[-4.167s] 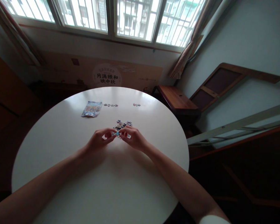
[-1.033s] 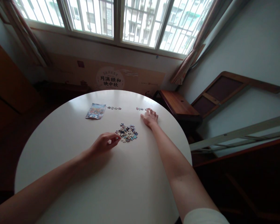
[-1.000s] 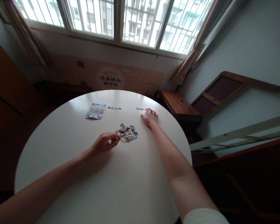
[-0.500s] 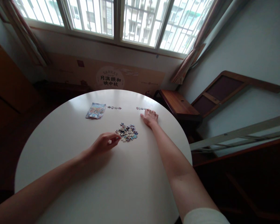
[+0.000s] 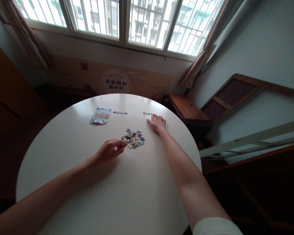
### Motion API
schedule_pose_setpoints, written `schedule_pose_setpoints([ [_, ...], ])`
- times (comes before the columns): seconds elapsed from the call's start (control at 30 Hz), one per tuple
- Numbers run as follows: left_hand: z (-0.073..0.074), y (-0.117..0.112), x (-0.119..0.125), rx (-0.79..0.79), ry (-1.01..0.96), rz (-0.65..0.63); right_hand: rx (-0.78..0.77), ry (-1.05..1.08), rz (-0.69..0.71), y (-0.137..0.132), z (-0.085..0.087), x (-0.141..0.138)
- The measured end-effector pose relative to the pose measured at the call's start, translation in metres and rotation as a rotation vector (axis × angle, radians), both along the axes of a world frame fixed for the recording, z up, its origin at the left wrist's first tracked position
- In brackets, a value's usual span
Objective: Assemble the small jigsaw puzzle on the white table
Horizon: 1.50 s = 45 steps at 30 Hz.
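A heap of small jigsaw pieces [image 5: 134, 138], pale and multicoloured, lies in the middle of the white round table [image 5: 137, 182]. My left hand [image 5: 112, 147] is closed in a pinch, its fingertips at the heap's left edge. Whether a piece is between those fingertips is too small to tell. Farther out to the right, my right hand [image 5: 157, 123] rests low on the table with its fingers apart. Its fingertips touch or cover the right end of a short row of jigsaw pieces [image 5: 147, 113]. Another row of jigsaw pieces [image 5: 120, 113] lies farther left.
Left of the far rows is a colourful picture packet [image 5: 101, 116], lying flat. Beyond the table's right edge stand a wooden stool-like seat [image 5: 186, 106] and a wooden frame [image 5: 235, 94] at the wall. Barred windows [image 5: 147, 23] line the far side.
My right hand has shifted very slightly left. My left hand and the heap look unchanged.
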<state>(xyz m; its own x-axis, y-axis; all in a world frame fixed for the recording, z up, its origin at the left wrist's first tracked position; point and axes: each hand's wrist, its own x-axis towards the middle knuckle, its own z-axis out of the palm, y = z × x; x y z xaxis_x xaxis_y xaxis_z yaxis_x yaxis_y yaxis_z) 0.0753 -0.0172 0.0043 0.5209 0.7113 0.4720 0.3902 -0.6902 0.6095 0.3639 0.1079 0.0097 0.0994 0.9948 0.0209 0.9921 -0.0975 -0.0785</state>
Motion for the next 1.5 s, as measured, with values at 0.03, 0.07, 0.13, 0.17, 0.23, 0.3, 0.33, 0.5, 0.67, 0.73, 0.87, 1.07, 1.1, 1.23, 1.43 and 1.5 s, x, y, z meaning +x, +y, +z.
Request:
schedule_pose_setpoints([
  [0.03, 0.0, 0.0, 0.0, 0.001, 0.005, 0.003, -0.003, -0.002, 0.0, 0.0, 0.0, 0.0],
  [0.07, -0.001, 0.0, 0.0, 0.001, 0.01, 0.005, -0.006, -0.004, 0.0, 0.0, 0.0, 0.0],
  [0.13, -0.001, 0.0, -0.001, 0.003, 0.016, 0.001, -0.012, -0.007, -0.001, 0.001, 0.0, -0.001],
  [0.17, -0.001, 0.0, -0.001, 0.005, 0.016, -0.005, -0.015, -0.009, -0.001, 0.001, 0.0, -0.001],
  [0.23, -0.001, 0.0, -0.001, 0.008, 0.011, -0.014, -0.019, -0.012, 0.001, 0.001, 0.0, -0.001],
  [0.3, -0.001, 0.0, -0.001, 0.011, 0.006, -0.018, -0.014, -0.013, 0.006, 0.001, 0.0, -0.001],
  [0.33, -0.001, 0.0, -0.001, 0.013, 0.003, -0.019, -0.011, -0.012, 0.01, 0.001, 0.0, -0.001],
  [0.5, -0.005, 0.002, -0.001, 0.012, -0.006, -0.027, 0.012, -0.009, 0.014, 0.0, -0.001, -0.001],
  [0.67, -0.007, 0.003, -0.002, 0.018, 0.005, -0.026, 0.131, 0.072, -0.011, 0.0, -0.004, 0.0],
  [0.73, -0.007, 0.003, -0.002, 0.014, 0.007, -0.031, 0.224, 0.121, -0.023, -0.001, -0.006, 0.001],
  [0.87, -0.006, 0.003, -0.002, 0.011, 0.003, -0.029, 0.439, 0.229, -0.045, -0.006, -0.008, 0.003],
  [1.07, -0.005, 0.003, -0.002, 0.0, -0.002, -0.025, 0.53, 0.513, -0.053, -0.021, -0.003, -0.001],
  [1.1, -0.005, 0.003, -0.002, -0.002, -0.003, -0.022, 0.481, 0.599, -0.054, -0.025, -0.001, -0.004],
  [1.23, -0.006, 0.003, -0.002, -0.013, -0.014, -0.018, 0.342, 0.812, 0.048, -0.052, 0.006, -0.022],
  [1.43, -0.006, 0.003, -0.003, 0.003, 0.007, -0.006, 0.341, 0.665, 0.134, -0.096, 0.005, -0.048],
  [1.5, -0.005, 0.003, -0.002, 0.002, 0.004, -0.006, 0.3, 0.605, 0.136, -0.103, 0.004, -0.049],
])
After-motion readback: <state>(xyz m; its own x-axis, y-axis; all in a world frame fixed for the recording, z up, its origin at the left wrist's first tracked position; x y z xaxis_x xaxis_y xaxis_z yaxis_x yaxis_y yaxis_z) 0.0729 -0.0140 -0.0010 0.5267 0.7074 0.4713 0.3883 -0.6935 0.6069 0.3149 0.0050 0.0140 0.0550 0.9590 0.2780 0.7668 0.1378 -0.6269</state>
